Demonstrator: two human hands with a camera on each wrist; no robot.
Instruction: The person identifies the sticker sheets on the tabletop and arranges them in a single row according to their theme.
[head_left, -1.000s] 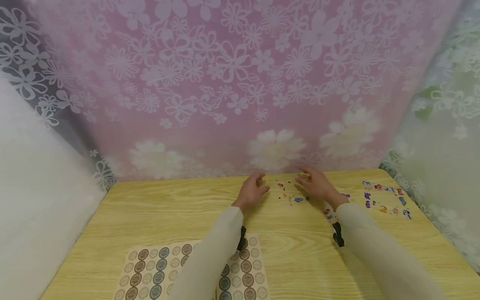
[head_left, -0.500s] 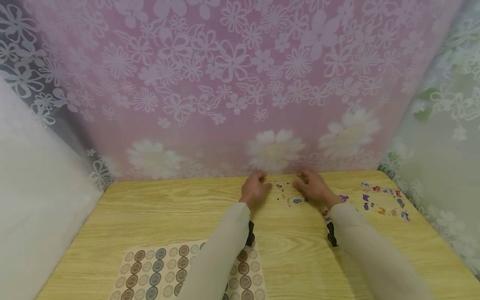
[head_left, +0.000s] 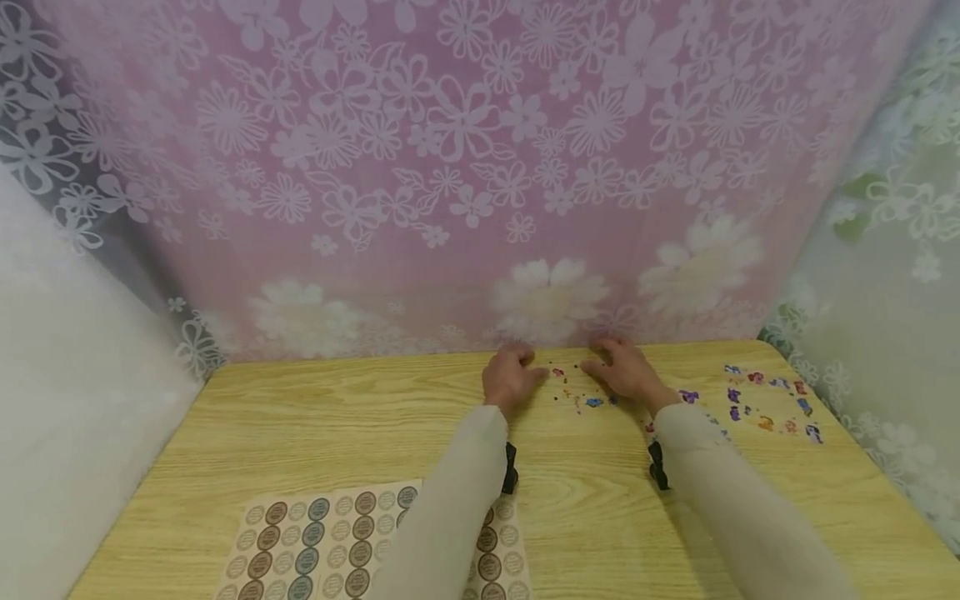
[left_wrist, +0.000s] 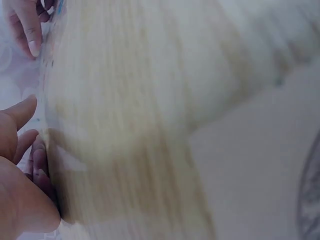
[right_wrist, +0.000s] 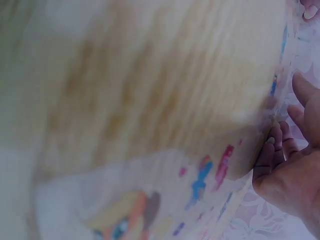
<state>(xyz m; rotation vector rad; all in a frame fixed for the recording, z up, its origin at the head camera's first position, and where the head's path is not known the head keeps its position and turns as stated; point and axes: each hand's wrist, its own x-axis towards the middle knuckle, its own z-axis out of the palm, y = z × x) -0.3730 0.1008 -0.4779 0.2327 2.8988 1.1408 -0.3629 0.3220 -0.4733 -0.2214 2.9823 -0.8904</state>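
Note:
At the far edge of the table, my left hand (head_left: 508, 379) and right hand (head_left: 621, 371) rest either side of a group of small colourful stickers (head_left: 593, 402), which look printed on a clear sheet. Both hands lie with relaxed, bent fingers, thumbs pointing toward each other. In the left wrist view, the thumb of my left hand (left_wrist: 22, 190) stands apart from the fingers, which touch the surface. The right wrist view has my right hand (right_wrist: 295, 160) likewise, fingertips down at the surface, near blue and pink cartoon stickers (right_wrist: 202, 180). Nothing shows pinched in either hand.
Further colourful stickers (head_left: 765, 423) lie at the right of the wooden table (head_left: 300, 433). A sheet of round brown and grey-blue labels (head_left: 337, 533) lies at the front left, partly under my left sleeve (head_left: 450, 517). A pink flowered curtain (head_left: 420, 275) hangs behind the table.
My left hand has shifted slightly right and my right hand slightly left, so they are closer together beside the stickers. The stickers stay in place.

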